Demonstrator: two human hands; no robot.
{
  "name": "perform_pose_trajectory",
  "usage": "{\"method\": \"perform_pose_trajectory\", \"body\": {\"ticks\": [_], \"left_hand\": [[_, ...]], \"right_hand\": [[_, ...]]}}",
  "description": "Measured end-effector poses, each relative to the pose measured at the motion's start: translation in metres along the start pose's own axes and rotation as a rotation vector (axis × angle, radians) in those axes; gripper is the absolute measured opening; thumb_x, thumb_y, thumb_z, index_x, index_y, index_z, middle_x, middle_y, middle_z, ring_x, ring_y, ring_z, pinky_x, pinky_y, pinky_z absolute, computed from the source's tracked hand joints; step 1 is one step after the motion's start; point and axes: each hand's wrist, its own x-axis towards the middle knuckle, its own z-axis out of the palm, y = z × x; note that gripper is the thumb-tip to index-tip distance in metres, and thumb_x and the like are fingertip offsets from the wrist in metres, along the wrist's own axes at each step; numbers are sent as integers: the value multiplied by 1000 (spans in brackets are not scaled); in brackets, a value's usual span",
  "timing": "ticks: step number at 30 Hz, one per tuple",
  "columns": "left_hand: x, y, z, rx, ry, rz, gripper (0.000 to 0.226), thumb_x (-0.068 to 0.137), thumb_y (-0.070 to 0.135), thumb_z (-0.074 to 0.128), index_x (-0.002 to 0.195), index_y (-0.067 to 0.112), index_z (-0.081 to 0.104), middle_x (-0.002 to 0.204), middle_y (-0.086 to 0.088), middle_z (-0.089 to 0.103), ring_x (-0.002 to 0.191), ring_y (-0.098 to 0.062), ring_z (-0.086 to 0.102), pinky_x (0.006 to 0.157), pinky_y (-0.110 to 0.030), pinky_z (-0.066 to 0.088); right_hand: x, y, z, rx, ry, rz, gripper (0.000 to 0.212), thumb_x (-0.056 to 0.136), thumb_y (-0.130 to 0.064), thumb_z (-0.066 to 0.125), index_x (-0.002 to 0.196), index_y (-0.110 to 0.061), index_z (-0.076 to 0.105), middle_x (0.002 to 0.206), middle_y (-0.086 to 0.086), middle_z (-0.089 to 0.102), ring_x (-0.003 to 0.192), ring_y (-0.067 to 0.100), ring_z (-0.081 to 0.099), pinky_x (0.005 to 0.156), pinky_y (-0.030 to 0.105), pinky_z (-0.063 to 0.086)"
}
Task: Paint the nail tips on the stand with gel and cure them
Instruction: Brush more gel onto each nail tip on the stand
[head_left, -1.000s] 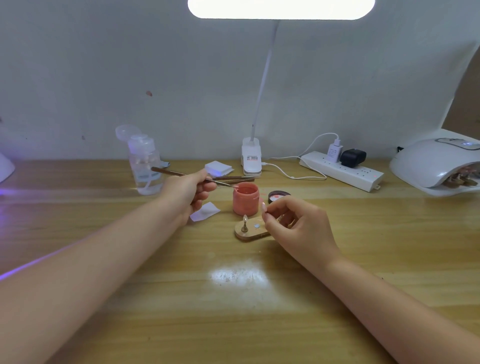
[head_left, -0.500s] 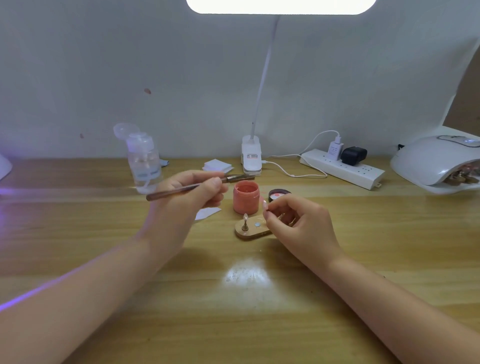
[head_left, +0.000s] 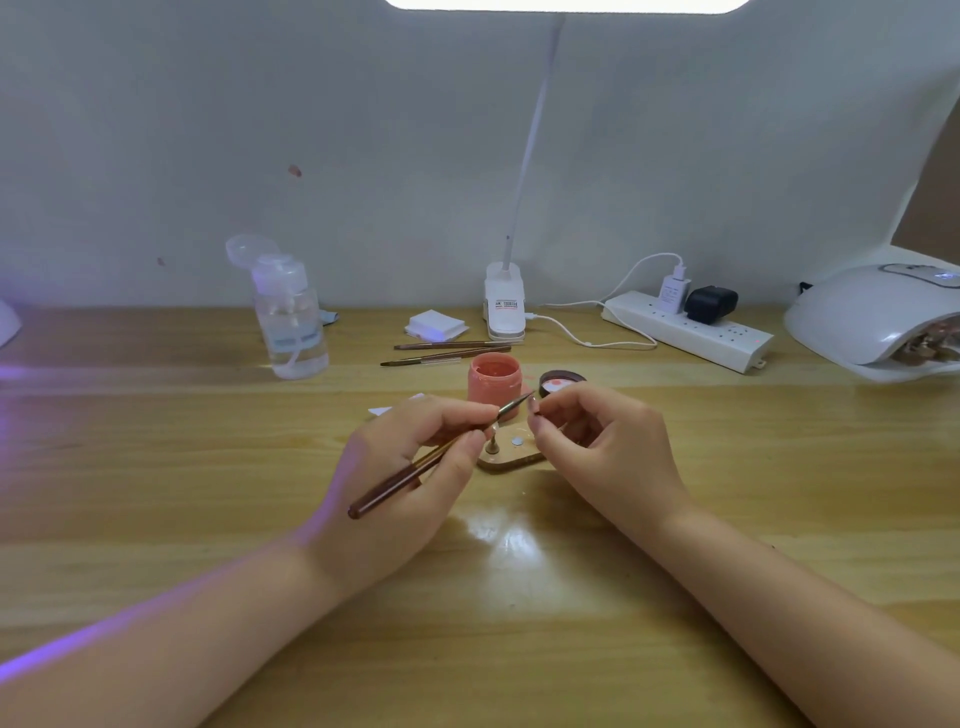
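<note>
While the wooden table (head_left: 519, 623) is being used as the work surface and the white curing lamp (head_left: 872, 317) is standing well apart at its far right edge, the painting step is judged to be in hand, with curing not yet begun. Near the table's middle, the pink gel jar (head_left: 493, 375) is being left open, its lid (head_left: 561, 382) lying just beside it. Just in front of the jar, the small wooden stand (head_left: 511, 457) is being worked over. A brush (head_left: 441, 454) is being pinched by the left hand (head_left: 410, 467), fingers curled round its handle, bristles aimed toward the right hand (head_left: 608, 441). A nail tip (head_left: 532, 406), too small to read clearly, is being pinched between thumb and forefinger of that hand, above the stand. A light, steady stroke along the tip is thought to be called for next.
</note>
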Motion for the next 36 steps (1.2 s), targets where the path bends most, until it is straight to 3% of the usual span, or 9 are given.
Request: {"method": "perform_pose_trajectory", "body": {"ticks": [2, 7, 10, 16, 21, 27, 31, 36], "left_hand": [[-1, 0, 0, 4, -8, 0, 18, 89, 21, 60, 105, 25, 68, 94, 6, 73, 96, -14, 70, 83, -24, 53], [-4, 2, -2, -33, -6, 7, 17, 85, 32, 53, 95, 32, 67, 90, 12, 72, 88, -8, 69, 76, -14, 48], [-4, 3, -1, -55, 22, 8, 19, 87, 32, 53, 99, 29, 67, 93, 15, 72, 91, -7, 70, 79, -18, 52], [-2, 1, 1, 45, -16, 28, 20, 90, 26, 60, 108, 23, 69, 96, 12, 71, 95, -14, 67, 83, -25, 51], [-5, 3, 0, 0, 11, 15, 20, 86, 33, 53, 99, 29, 67, 91, 11, 71, 91, -12, 67, 79, -17, 48], [-2, 3, 2, 67, -6, 31, 23, 90, 30, 57, 108, 23, 69, 95, 9, 72, 93, -12, 67, 82, -20, 49], [-5, 4, 0, -2, -2, 25, 20, 88, 33, 53, 99, 27, 68, 89, 10, 72, 88, -12, 67, 78, -15, 47], [-3, 6, 0, -105, 0, -24, 20, 90, 31, 55, 99, 22, 69, 90, 8, 74, 92, -11, 70, 81, -19, 51]], "right_hand": [[0, 0, 0, -6, -4, -6, 13, 78, -5, 75, 77, -17, 72, 60, -16, 62, 52, 3, 53, 55, 13, 42], [-1, -2, -1, 14, 2, -4, 12, 80, -9, 74, 74, -19, 71, 59, -16, 62, 52, 2, 54, 55, 14, 42], [0, -2, -1, 4, -1, -1, 21, 80, -8, 74, 73, -27, 69, 58, -21, 61, 52, 2, 54, 56, 13, 41], [-2, -4, -1, 33, -12, 32, 15, 79, -4, 74, 76, -19, 72, 63, -11, 65, 54, 1, 56, 57, 17, 46], [-2, -6, -3, 102, -41, 72, 20, 79, 0, 72, 75, -19, 70, 62, -8, 66, 53, -1, 57, 56, 11, 43], [-2, -7, -3, 125, -56, 108, 16, 80, -1, 71, 77, -17, 71, 63, -6, 67, 55, 6, 60, 57, 16, 46], [-1, -8, -4, 144, -55, 120, 15, 80, 0, 70, 76, -15, 70, 62, -6, 67, 55, 8, 62, 57, 17, 47], [-2, -8, -4, 140, -61, 119, 15, 80, -1, 71, 76, -16, 70, 62, -5, 67, 56, 8, 62, 57, 19, 48]]}}
